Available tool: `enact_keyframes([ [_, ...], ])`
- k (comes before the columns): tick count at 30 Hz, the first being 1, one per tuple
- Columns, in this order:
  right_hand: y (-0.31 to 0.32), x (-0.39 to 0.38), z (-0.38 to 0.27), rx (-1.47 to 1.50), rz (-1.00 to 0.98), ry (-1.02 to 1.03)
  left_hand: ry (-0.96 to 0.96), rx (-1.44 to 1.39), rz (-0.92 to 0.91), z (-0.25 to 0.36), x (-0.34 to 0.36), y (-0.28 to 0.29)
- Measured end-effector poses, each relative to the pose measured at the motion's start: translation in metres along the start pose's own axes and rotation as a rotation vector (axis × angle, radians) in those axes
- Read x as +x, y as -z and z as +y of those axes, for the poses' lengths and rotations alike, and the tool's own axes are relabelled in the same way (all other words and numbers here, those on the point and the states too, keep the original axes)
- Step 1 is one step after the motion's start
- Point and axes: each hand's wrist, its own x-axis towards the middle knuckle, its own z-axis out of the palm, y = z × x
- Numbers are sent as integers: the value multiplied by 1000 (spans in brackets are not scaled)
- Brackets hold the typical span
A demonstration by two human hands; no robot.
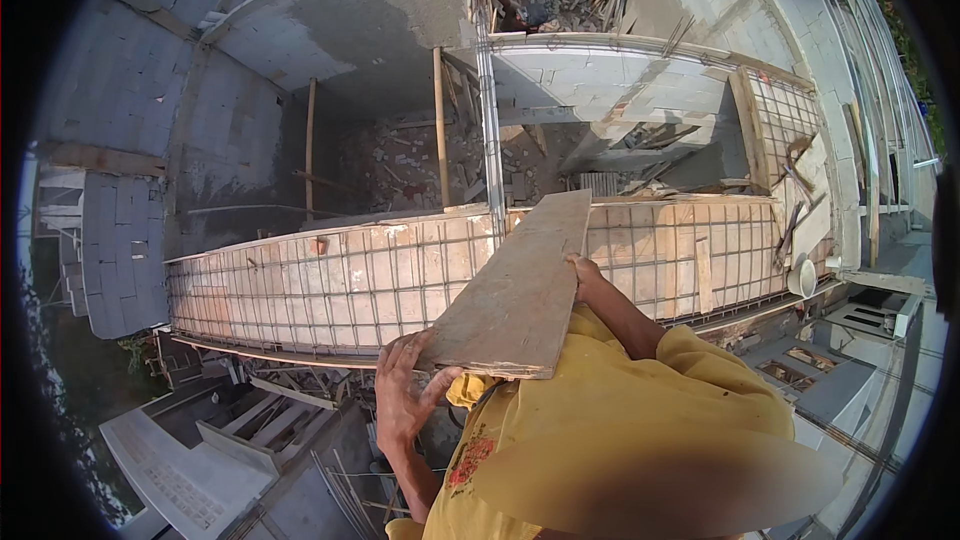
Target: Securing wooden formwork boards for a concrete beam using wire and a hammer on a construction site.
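A worn, tapered plywood board (515, 285) lies tilted across the front of my yellow shirt, its far end over a grid of steel rebar (390, 270). My left hand (405, 395) grips the near left corner, fingers along the edge and thumb by the lower end. Higher up, my right hand (588, 278) is closed on the board's right edge, with part of its fingers hidden behind it. Under the rebar are light wooden formwork panels (340, 285). Whether the board touches the bars, I cannot tell.
Beyond the formwork, a deep room holds rubble (400, 165) and upright wooden props (440, 130). Block walls (600, 80) surround it. A hammer-like tool (790, 230) and a white cup-shaped container (802, 278) sit at the right end. Below left is a drop with concrete pieces (190, 460).
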Motion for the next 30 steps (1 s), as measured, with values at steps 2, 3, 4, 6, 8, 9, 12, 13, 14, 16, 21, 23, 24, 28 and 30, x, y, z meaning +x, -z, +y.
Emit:
enact_keyframes([
  [2, -12, -24, -6, 111, -35, -79, 56, -30, -37, 4, 6, -4],
  [3, -7, -21, -7, 116, -39, -78, 51, -25, -38, 9, 10, -7],
  [4, -4, -18, -8, 112, -30, -74, 39, 4, -29, 15, 15, -9],
  [6, -1, -16, -16, 100, -21, -77, 37, 32, -18, 26, 28, -14],
  [8, -3, -35, -22, 108, -32, -101, 14, 61, 17, 38, 36, -16],
  [9, 1, -33, -24, 109, -34, -104, 40, -2, 15, 40, 40, -18],
  [12, 9, -30, -30, 136, -73, -70, 10, -27, 11, 42, 48, -23],
  [13, 7, -32, -32, 154, -75, -66, 8, -23, 10, 43, 50, -24],
  [14, 5, -33, -33, 171, -76, -60, 12, -2, 11, 43, 51, -25],
  [16, 3, -35, -35, 176, -77, -75, 18, 17, 12, 44, 51, -26],
  [21, -4, -42, -28, 166, -42, -79, 151, 15, -29, 35, 42, -25],
  [23, -5, -41, -26, 143, 7, -80, 209, -15, -24, 39, 40, -25],
  [24, -3, -38, -26, 137, 11, -82, 264, -40, -17, 40, 38, -25],
  [28, 3, -24, -27, 72, -6, -83, 328, -140, 28, 34, 30, -33],
  [30, 7, -14, -25, 63, -1, -93, 320, -220, 76, 32, 27, -34],
])
